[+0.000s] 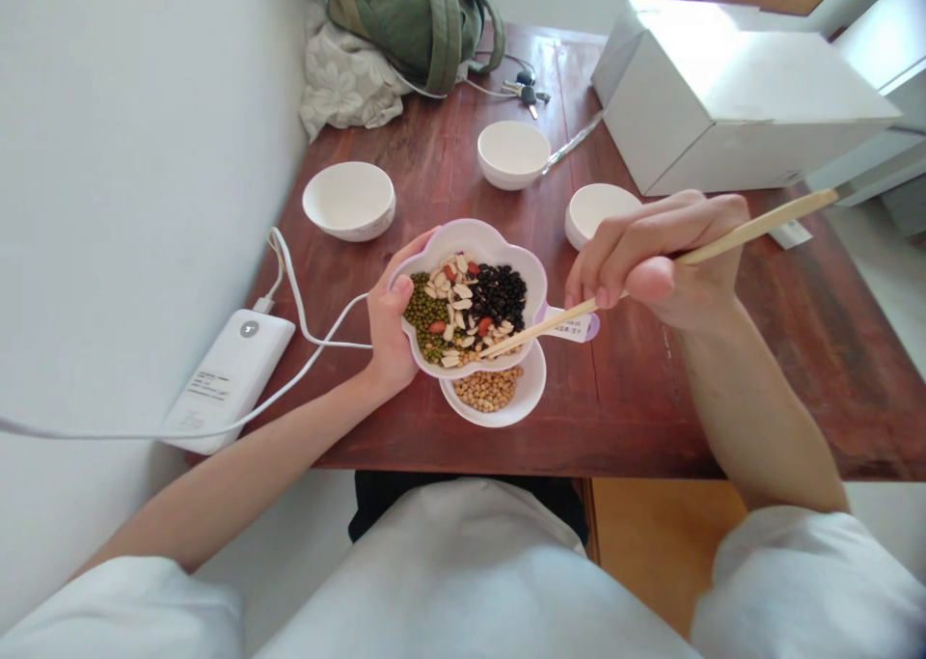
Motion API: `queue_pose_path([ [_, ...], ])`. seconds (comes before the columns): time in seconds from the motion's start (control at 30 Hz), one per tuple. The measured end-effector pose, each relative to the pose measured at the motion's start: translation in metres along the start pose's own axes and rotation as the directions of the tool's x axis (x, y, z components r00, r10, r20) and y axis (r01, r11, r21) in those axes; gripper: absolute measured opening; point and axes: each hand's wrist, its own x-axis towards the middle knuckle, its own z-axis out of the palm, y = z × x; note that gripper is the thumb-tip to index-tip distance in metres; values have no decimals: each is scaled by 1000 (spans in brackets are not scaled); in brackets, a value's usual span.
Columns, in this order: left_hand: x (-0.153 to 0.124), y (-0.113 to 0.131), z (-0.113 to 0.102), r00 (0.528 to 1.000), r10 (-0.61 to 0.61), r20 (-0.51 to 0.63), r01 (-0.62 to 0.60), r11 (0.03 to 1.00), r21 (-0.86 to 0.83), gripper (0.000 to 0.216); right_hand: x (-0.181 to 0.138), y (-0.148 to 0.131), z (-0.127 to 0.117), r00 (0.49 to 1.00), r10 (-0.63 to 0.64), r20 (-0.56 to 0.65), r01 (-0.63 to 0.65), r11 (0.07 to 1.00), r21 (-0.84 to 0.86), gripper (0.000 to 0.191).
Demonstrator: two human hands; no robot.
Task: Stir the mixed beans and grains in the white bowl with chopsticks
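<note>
My left hand [391, 326] grips the left rim of a flower-shaped pale bowl [506, 249] filled with mixed beans: green ones, black ones, white seeds, a few red pieces. The bowl is held tilted just above a small white bowl [531, 394] holding yellow soybeans [490, 389]. My right hand [655, 259] is closed on wooden chopsticks [752, 227]. Their tips reach into the mixed bowl near its front edge, among the pale seeds.
Three empty white bowls [348, 199] [513, 152] [597, 207] stand further back on the red-brown wooden table [796, 350]. A white power bank [230, 377] with a cable lies at the left edge. A white box [730, 109], keys [527, 92], a green backpack [412, 13] and cloth sit behind.
</note>
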Motion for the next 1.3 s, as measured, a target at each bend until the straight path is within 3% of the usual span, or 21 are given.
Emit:
queue_pose_path([
  [0.23,-1,5,2,999,-27,-21,27,1000,8,50,-3,2,4,1000,1,21,-1,1000,-2,38],
  [0.5,-1,3,0,1000,-12,8,11,1000,25,52,-3,0,8,991,-8,132,11,1000,-23,33],
  [0.7,0,3,0,1000,14,16,-15,999,34,51,-2,0,4,990,-10,143,8,1000,18,34],
  [0.93,0,2,0,1000,14,-3,-13,999,46,54,-2,-1,4,999,-32,40,30,999,37,42],
  [1.3,0,2,1,1000,0,-8,1,999,40,50,-2,10,14,990,-41,134,34,998,55,34],
])
